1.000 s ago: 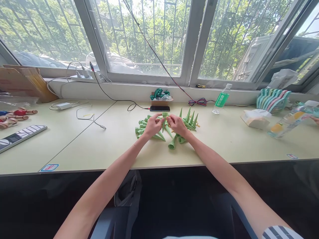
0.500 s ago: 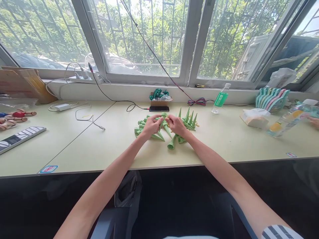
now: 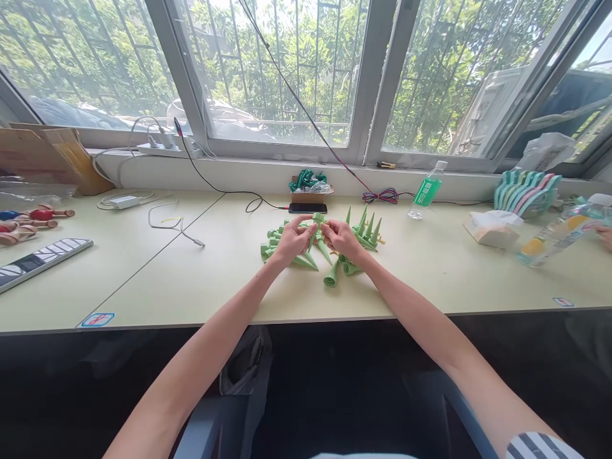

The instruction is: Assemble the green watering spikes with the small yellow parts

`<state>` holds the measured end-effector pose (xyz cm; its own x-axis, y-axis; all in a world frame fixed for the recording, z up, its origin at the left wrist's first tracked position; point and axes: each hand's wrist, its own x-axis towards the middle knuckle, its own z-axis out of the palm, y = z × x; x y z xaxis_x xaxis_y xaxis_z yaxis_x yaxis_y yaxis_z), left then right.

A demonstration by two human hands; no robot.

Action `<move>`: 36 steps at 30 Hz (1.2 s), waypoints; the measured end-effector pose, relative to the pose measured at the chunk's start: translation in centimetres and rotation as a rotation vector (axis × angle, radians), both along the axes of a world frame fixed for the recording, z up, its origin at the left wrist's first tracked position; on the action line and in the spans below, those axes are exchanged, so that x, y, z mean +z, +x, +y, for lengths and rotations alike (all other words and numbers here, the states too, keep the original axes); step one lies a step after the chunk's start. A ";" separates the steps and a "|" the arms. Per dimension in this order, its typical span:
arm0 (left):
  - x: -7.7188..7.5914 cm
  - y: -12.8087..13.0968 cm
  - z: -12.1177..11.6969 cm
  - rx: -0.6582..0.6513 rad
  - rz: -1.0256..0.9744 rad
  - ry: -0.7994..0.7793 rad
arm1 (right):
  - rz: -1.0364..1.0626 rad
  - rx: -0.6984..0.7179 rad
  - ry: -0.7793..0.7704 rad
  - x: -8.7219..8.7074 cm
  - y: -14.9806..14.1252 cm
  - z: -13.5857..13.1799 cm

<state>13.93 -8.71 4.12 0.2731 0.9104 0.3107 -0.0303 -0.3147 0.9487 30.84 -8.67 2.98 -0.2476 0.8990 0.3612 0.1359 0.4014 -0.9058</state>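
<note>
Several green plastic cones lie in a pile on the pale table, some standing point-up at the right of the pile. My left hand pinches one green cone by its wide end, held above the pile. My right hand meets it from the right, fingers pinched on a small yellowish piece that I cannot make out clearly. Both hands are closed and nearly touch.
A black phone and a small box of green items lie behind the pile. A water bottle, tissue pack, pastel racks, cables, a power strip and toys sit around. Another person's hand shows at the right edge.
Both hands stay together over the pile; the fingers shifted slightly on the held cone. The view moved a little.
</note>
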 end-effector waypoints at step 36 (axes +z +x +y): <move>-0.2 0.4 0.0 0.001 -0.094 -0.135 | 0.147 0.134 -0.088 -0.1 -0.1 0.0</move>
